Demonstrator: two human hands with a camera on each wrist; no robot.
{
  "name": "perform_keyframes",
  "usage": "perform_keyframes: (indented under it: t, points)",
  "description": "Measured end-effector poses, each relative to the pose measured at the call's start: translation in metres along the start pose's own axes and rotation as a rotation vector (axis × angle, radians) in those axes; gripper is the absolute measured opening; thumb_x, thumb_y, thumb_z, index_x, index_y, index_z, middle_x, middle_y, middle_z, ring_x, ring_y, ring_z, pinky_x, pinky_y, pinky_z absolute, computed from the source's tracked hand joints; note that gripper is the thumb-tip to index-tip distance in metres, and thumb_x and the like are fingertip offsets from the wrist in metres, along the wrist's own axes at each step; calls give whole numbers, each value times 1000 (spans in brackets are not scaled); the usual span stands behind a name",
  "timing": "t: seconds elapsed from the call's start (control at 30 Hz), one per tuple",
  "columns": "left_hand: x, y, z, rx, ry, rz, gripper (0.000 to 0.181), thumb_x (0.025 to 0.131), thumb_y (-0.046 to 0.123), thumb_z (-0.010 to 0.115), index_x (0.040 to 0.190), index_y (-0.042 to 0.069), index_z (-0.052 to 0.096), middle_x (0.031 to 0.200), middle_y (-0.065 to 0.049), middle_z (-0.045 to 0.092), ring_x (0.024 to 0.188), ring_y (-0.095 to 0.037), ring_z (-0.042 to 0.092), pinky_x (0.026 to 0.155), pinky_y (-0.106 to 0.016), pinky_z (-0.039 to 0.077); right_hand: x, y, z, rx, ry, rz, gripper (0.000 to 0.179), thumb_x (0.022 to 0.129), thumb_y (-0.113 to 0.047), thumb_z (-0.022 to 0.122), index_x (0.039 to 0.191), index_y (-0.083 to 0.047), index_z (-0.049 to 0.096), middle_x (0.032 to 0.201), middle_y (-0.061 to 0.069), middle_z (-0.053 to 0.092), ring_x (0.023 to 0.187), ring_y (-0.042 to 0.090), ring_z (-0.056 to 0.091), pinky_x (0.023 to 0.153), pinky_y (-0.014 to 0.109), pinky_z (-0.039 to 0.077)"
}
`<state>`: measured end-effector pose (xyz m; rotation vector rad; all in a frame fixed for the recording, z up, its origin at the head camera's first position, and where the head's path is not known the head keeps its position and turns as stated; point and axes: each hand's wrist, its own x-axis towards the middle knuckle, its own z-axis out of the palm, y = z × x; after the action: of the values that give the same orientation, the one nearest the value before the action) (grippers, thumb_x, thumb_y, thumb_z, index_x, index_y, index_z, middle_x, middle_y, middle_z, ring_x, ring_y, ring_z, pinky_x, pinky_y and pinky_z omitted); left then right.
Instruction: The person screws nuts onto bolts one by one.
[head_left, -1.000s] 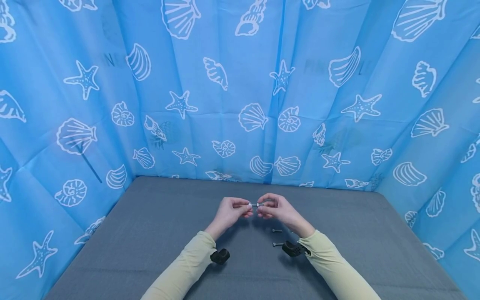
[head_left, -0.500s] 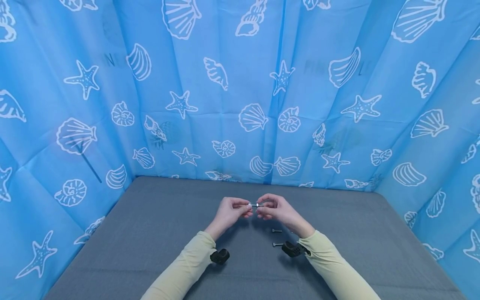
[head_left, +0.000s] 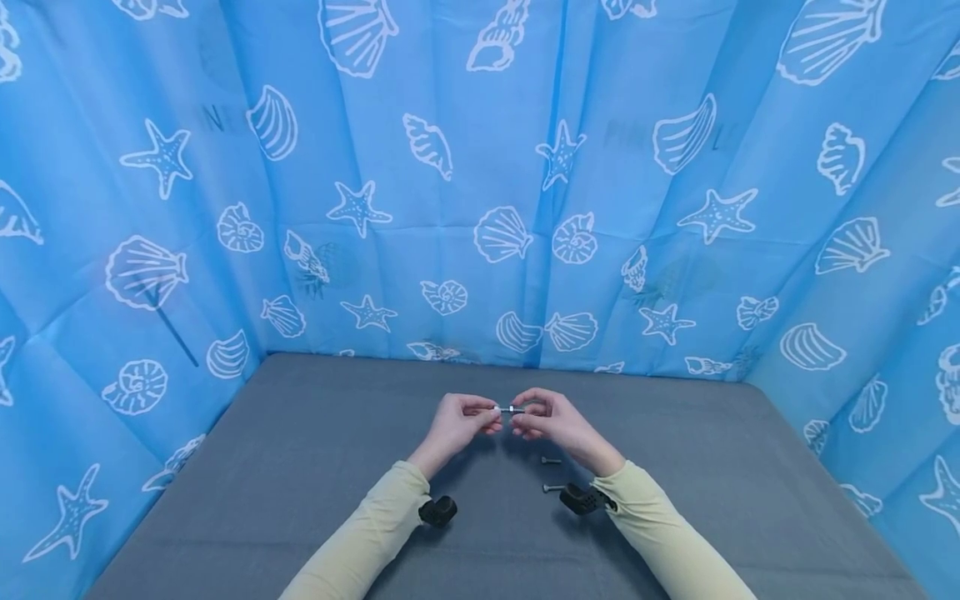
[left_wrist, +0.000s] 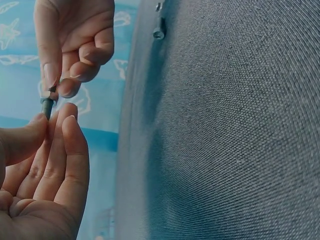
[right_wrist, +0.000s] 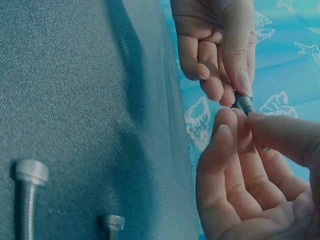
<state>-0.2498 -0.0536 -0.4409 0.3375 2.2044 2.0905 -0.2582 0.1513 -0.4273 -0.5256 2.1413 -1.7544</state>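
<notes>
We find the slender silver metal bolt [left_wrist: 47, 106] held above the grey cloth-covered table [head_left: 337, 475], long axis roughly parallel to that table's far edge, left hand [head_left: 459, 423] pinching one end, right hand [head_left: 557, 423] the other, neither nearer

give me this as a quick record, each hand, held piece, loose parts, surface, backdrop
left hand: pinches one end of the held bolt
right hand: pinches the same bolt towards its other end
held piece: metal, threaded, raised off the table
loose parts: two loose bolts lying near the right forearm
surface: grey, fabric-covered
backdrop: blue curtain, white shells and starfish
</notes>
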Motion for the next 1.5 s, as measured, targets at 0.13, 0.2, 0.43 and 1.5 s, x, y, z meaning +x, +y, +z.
perform_keyframes:
  t: [0.13, 0.2, 0.43, 1.5]
  points:
    - [-7, 11, 1, 15, 0, 3, 17, 91, -1, 63, 102, -13, 66, 87, -21, 70, 82, -35, 69, 77, -49, 55, 1, 0, 1, -20, 13, 21, 34, 98, -16, 58, 116, 12, 54, 102, 30, 63, 88, 33, 65, 80, 48, 55]
    - [-11, 18, 1, 25, -1, -6, 15, 91, -1, 63, 101, -11, 67, 87, -22, 70, 82, -35, 69, 77, -49, 55, 1, -1, 2, -25, 24, 40, 36, 99, -20, 55, 116, 13, 54, 100, 28, 65, 84, 26, 66, 77, 44, 56]
    - [-15, 27, 2, 6, -2, -15, 17, 91, -1, 63, 103, -12, 66, 89, -22, 69, 82, -32, 70, 78, -46, 56, 2, -1, 4, 19, 28, 12, 35, 97, -16, 58, 120, 10, 50, 103, 28, 65, 89, 31, 66, 81, 48, 55]
    - [-7, 6, 2, -9, 6, -29, 21, 91, 1, 63, 106, -13, 65, 89, -21, 70, 80, -28, 70, 78, -47, 55, 1, 2, 4, -20, 25, 30, 35, 94, -16, 63, 118, 7, 53, 103, 27, 65, 91, 36, 66, 79, 50, 55]
